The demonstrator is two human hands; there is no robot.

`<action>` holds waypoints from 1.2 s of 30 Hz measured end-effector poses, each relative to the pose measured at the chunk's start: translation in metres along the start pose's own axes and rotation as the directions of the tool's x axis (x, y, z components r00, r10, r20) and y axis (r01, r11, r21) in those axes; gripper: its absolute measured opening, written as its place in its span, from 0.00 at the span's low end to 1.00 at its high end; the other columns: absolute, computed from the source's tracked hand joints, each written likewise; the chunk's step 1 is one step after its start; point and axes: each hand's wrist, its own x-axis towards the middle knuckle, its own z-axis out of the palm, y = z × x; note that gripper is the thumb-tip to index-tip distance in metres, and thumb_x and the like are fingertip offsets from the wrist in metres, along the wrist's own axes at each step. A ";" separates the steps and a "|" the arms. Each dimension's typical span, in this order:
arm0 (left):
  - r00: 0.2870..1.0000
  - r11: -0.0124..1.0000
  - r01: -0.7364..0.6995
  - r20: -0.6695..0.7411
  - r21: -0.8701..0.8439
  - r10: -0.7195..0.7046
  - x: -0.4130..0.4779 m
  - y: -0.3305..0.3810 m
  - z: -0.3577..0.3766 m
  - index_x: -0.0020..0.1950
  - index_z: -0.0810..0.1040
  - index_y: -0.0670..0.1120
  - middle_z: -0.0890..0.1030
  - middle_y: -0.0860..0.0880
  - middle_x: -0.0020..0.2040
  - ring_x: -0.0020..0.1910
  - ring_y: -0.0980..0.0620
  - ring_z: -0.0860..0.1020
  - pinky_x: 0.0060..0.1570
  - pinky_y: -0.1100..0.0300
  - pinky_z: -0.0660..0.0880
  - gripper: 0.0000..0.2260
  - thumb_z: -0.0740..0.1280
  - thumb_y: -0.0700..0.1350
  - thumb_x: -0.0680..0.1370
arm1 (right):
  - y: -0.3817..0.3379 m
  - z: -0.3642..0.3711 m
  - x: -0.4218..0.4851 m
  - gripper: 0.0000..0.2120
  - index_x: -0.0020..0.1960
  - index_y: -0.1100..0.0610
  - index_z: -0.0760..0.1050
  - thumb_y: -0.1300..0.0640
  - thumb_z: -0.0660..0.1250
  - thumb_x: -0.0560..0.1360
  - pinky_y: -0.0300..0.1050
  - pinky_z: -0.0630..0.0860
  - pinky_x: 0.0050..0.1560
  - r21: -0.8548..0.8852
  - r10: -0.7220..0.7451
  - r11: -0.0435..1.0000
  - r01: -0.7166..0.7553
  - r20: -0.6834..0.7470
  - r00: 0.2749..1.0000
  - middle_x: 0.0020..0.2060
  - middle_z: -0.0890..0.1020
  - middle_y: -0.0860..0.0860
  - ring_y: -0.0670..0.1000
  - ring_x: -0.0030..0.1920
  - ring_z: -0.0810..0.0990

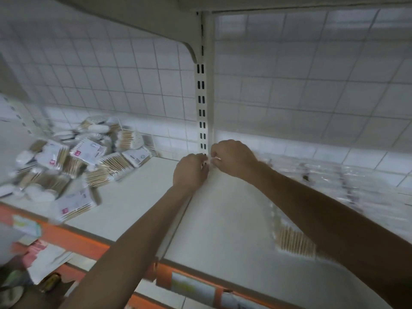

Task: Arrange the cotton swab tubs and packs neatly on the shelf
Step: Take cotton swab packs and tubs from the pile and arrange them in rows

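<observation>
In the head view, my left hand (190,172) and right hand (234,158) meet at the foot of the white slotted metal upright (204,97). The fingers are curled and both pinch a small pale scrap (210,160), too blurred for me to name. The jumbled heap of clear plastic cotton swab packs (73,161) lies well left of the upright on the white shelf board (138,197). Another clear pack of wooden-stick swabs (294,239) lies right of the upright, under my right forearm. I judge I should clear this back corner first, keeping the pinch light, then build straight rows outward from the upright.
</observation>
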 end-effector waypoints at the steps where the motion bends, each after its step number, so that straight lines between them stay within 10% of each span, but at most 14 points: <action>1: 1.000 1.000 0.012 -0.004 0.023 -0.012 -0.001 -0.013 -0.008 0.63 0.77 0.45 0.80 0.43 0.57 0.57 0.43 0.77 0.55 0.53 0.73 0.15 0.63 0.45 0.78 | -0.013 0.005 0.005 0.11 0.55 0.57 0.77 0.53 0.61 0.77 0.49 0.74 0.48 0.025 -0.014 1.000 0.014 0.013 1.000 0.50 0.80 0.54 0.56 0.50 0.78; 10: 0.992 0.917 0.128 -0.056 0.378 -0.115 -0.018 -0.133 -0.073 0.69 0.68 0.46 0.68 0.44 0.69 0.68 0.43 0.63 0.65 0.52 0.64 0.21 0.64 0.48 0.77 | -0.115 0.065 0.059 0.18 0.64 0.55 0.71 0.51 0.64 0.77 0.48 0.70 0.57 0.203 -0.048 0.979 0.025 0.108 0.993 0.60 0.76 0.54 0.55 0.60 0.74; 18: 0.988 0.891 0.154 -0.080 0.427 -0.132 -0.029 -0.193 -0.120 0.61 0.73 0.41 0.75 0.41 0.58 0.59 0.40 0.70 0.57 0.52 0.66 0.16 0.63 0.46 0.75 | -0.188 0.112 0.106 0.27 0.67 0.58 0.66 0.54 0.69 0.72 0.49 0.70 0.60 0.356 -0.038 0.934 0.009 0.075 0.996 0.62 0.73 0.57 0.58 0.62 0.71; 27: 0.924 0.880 0.204 0.212 0.429 -0.318 -0.067 -0.223 -0.145 0.68 0.66 0.47 0.69 0.44 0.66 0.65 0.42 0.68 0.61 0.49 0.70 0.33 0.65 0.66 0.70 | -0.231 0.134 0.123 0.43 0.71 0.57 0.58 0.42 0.74 0.65 0.55 0.69 0.62 0.374 0.099 0.918 -0.132 0.108 0.989 0.66 0.68 0.58 0.59 0.66 0.67; 36: 0.978 0.954 0.106 0.145 0.280 -0.151 -0.067 -0.216 -0.134 0.62 0.73 0.50 0.77 0.50 0.59 0.57 0.49 0.75 0.52 0.58 0.70 0.26 0.69 0.63 0.70 | -0.214 0.107 0.102 0.18 0.62 0.57 0.73 0.53 0.64 0.73 0.45 0.72 0.53 0.389 0.162 0.907 -0.161 0.028 0.986 0.55 0.77 0.57 0.58 0.56 0.76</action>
